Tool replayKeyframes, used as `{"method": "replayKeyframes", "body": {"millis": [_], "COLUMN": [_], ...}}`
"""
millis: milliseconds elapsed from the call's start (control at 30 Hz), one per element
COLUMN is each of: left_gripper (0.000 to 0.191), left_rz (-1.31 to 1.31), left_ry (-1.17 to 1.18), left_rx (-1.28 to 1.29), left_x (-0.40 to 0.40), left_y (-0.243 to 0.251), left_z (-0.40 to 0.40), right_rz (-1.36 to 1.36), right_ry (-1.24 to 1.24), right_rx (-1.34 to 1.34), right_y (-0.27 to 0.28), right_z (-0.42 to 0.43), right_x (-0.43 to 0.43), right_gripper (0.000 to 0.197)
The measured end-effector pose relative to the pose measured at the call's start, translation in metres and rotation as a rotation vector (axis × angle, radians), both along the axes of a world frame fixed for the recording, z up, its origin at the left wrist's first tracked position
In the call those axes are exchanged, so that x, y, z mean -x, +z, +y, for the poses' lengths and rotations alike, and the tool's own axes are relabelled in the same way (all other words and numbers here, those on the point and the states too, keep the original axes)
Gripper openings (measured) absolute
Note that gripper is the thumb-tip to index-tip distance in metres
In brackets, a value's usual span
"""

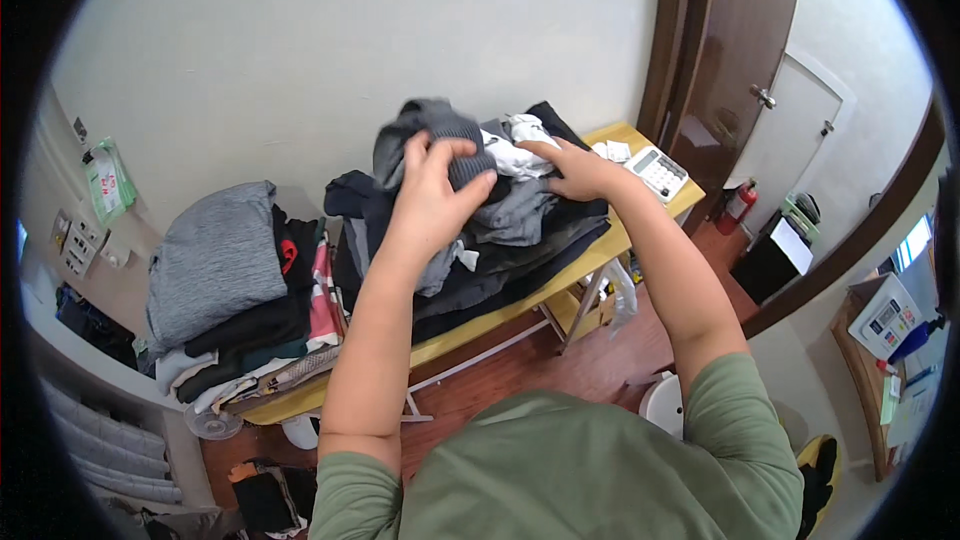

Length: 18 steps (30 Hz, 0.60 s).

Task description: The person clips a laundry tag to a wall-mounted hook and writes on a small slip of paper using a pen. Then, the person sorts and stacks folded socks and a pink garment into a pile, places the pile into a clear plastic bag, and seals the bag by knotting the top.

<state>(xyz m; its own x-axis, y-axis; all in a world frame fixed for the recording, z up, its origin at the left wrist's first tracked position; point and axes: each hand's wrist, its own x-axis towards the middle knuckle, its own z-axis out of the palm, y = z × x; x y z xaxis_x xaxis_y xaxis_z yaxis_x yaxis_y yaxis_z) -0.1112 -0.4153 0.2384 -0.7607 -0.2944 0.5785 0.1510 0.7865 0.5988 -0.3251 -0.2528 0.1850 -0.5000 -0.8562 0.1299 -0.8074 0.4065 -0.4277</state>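
Observation:
My left hand is at a rolled dark grey garment with a ribbed band, fingers and thumb curled against it. That garment rises above the heap and is blurred. My right hand reaches over a white garment with dark marks, index finger stretched across it; whether it grips the cloth is unclear. Under both hands lie a crumpled grey garment and a flat stack of dark clothes. A small white tag sticks out at the front of the heap.
Folded clothes topped by a heather grey garment stand left on the yellow table. A white calculator sits at its right end. A wooden door, a fire extinguisher and a black box are farther right.

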Motion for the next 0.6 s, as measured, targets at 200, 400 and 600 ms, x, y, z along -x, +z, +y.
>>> {"method": "replayKeyframes", "body": {"millis": [200,400,600], "left_gripper": [0.043,0.056,0.069], "left_rz": [0.019,0.024,-0.635], "left_ry": [0.01,0.072,0.018], "left_rx": [-0.067,0.091,0.592], "left_x": [0.021,0.078,0.09], "left_y": [0.021,0.056,0.017], "left_z": [-0.018,0.007,0.047], "right_rz": [-0.08,0.064,-0.26], "right_ry": [0.133,-0.01,-0.216], "right_rx": [0.279,0.346,0.546], "right_y": [0.045,0.016,-0.001], "right_z": [0.012,-0.008,0.015], "right_x": [0.006,0.004,0.022], "right_gripper": [0.072,0.041,0.035]}}
